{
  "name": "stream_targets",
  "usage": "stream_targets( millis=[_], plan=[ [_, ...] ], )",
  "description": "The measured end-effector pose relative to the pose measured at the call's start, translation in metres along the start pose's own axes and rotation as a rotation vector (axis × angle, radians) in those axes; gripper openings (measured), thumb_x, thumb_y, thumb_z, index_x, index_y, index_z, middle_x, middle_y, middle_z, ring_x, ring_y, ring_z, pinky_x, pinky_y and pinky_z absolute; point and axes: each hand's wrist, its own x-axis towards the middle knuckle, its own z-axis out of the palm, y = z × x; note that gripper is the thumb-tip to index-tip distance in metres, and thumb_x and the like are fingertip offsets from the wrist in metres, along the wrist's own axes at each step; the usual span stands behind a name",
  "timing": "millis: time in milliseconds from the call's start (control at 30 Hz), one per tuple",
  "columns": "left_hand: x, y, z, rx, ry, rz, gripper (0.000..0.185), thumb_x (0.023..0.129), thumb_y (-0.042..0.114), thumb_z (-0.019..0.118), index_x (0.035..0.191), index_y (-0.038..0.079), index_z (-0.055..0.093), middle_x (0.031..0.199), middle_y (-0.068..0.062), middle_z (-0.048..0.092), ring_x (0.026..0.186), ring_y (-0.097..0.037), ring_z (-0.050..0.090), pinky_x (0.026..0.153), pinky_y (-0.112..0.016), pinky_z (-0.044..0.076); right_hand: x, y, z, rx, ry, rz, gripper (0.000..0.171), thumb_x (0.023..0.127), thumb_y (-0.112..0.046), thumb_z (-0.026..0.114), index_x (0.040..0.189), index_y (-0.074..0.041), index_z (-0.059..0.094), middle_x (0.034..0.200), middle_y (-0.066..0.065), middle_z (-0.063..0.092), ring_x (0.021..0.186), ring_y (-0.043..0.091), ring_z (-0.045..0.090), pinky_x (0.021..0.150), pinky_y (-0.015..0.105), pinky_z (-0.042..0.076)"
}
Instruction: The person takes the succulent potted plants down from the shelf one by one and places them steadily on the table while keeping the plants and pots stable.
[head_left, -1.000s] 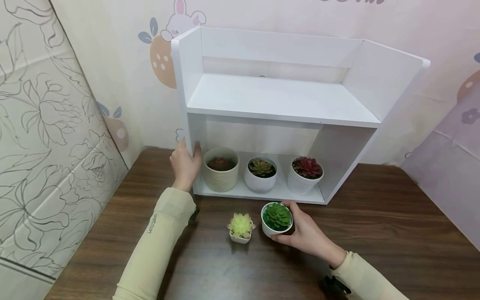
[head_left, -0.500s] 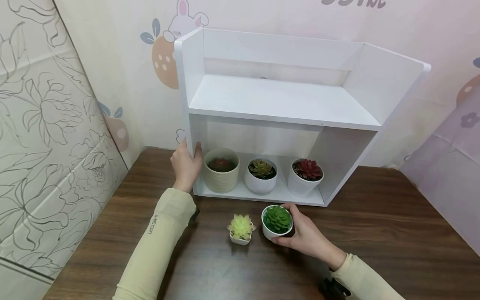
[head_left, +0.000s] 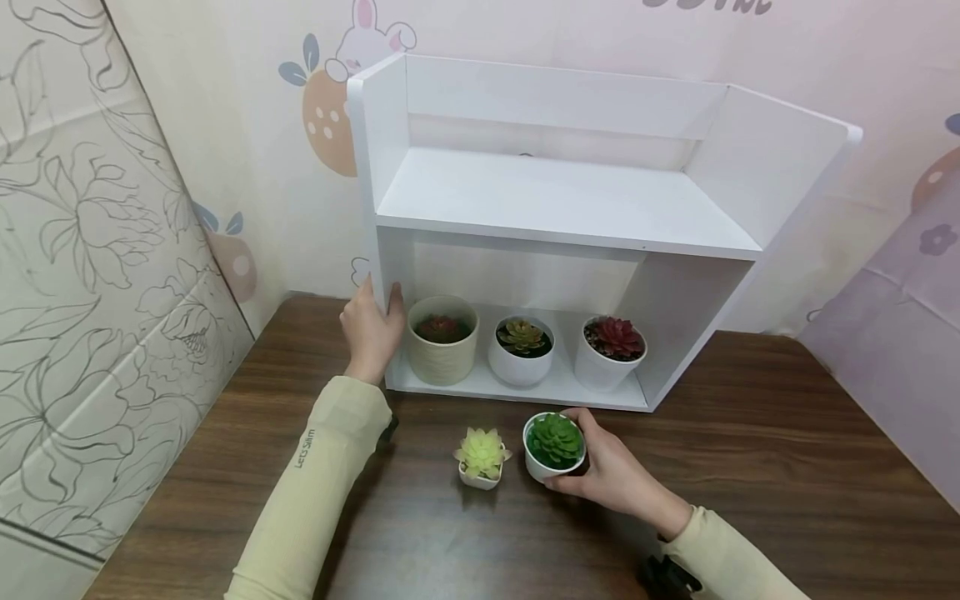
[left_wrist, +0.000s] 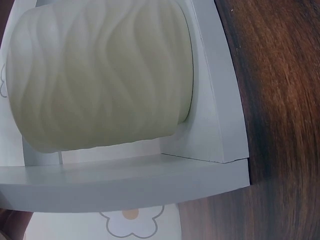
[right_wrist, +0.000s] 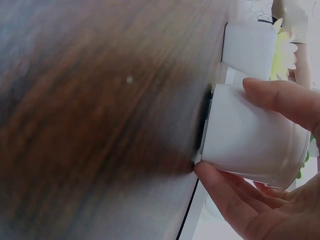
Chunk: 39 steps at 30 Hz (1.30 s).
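I am seeing the green succulent pot (head_left: 554, 445) sitting on the wooden table (head_left: 750, 467), just near of the white shelf (head_left: 562, 200). My right hand (head_left: 611, 467) is wrapping it from the right, fingers and thumb curled round its white wall. A small yellow succulent (head_left: 481, 456) is standing just left of it. My left hand (head_left: 371, 329) is gripping the shelf's left panel, beside a ribbed cream pot (head_left: 442, 339).

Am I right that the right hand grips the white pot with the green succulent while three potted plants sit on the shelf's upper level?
Not quite. The right hand does grip the green succulent pot, but the three potted plants sit on the lower level of the shelf, as the head view shows.
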Motion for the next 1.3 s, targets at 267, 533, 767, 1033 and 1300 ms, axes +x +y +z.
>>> stream_targets(
  millis=[267, 533, 767, 1033, 1300],
  plan=[
    [0.000, 0.000, -0.001, -0.004, -0.003, -0.015, 0.031, 0.093, 0.022, 0.054, 0.110, -0.003, 0.062, 0.108, -0.025, 0.067, 0.098, -0.045, 0.065, 0.081, -0.057, 0.049, 0.000, 0.000, 0.000, -0.006, -0.017, -0.001, 0.074, 0.064, -0.019, 0.089, 0.121, -0.004, 0.044, 0.110, 0.008, 0.064, 0.099, 0.021, 0.063, 0.083, 0.037, 0.051],
    [0.001, -0.001, -0.001, -0.007, 0.009, -0.003, 0.032, 0.093, 0.023, 0.054, 0.110, -0.003, 0.062, 0.106, -0.025, 0.067, 0.096, -0.045, 0.065, 0.080, -0.056, 0.049, 0.001, -0.001, -0.004, -0.014, -0.054, 0.005, 0.086, 0.066, -0.028, 0.088, 0.132, -0.002, 0.039, 0.116, 0.012, 0.062, 0.104, 0.023, 0.062, 0.087, 0.041, 0.050],
    [0.001, 0.001, -0.001, -0.009, 0.007, -0.004, 0.033, 0.094, 0.023, 0.053, 0.113, -0.003, 0.061, 0.108, -0.026, 0.066, 0.098, -0.045, 0.065, 0.081, -0.056, 0.050, 0.003, -0.007, -0.018, -0.028, -0.147, -0.001, 0.111, 0.067, -0.048, 0.084, 0.146, 0.003, 0.024, 0.140, 0.024, 0.044, 0.122, 0.032, 0.052, 0.097, 0.051, 0.043],
    [0.002, 0.001, -0.002, -0.003, -0.002, -0.003, 0.033, 0.094, 0.023, 0.054, 0.113, -0.004, 0.060, 0.109, -0.026, 0.066, 0.099, -0.045, 0.064, 0.082, -0.057, 0.049, 0.015, -0.017, -0.039, -0.064, -0.180, -0.100, 0.110, 0.069, -0.051, 0.081, 0.148, 0.001, 0.023, 0.142, 0.020, 0.043, 0.124, 0.035, 0.050, 0.096, 0.051, 0.043],
    [0.000, 0.002, -0.001, 0.003, -0.002, -0.008, 0.032, 0.094, 0.022, 0.054, 0.111, -0.004, 0.061, 0.106, -0.026, 0.066, 0.096, -0.046, 0.065, 0.081, -0.058, 0.049, 0.037, -0.035, -0.051, -0.020, -0.198, -0.094, 0.108, 0.071, -0.050, 0.080, 0.150, -0.004, 0.022, 0.146, 0.018, 0.038, 0.127, 0.037, 0.047, 0.097, 0.048, 0.046]
  ],
)
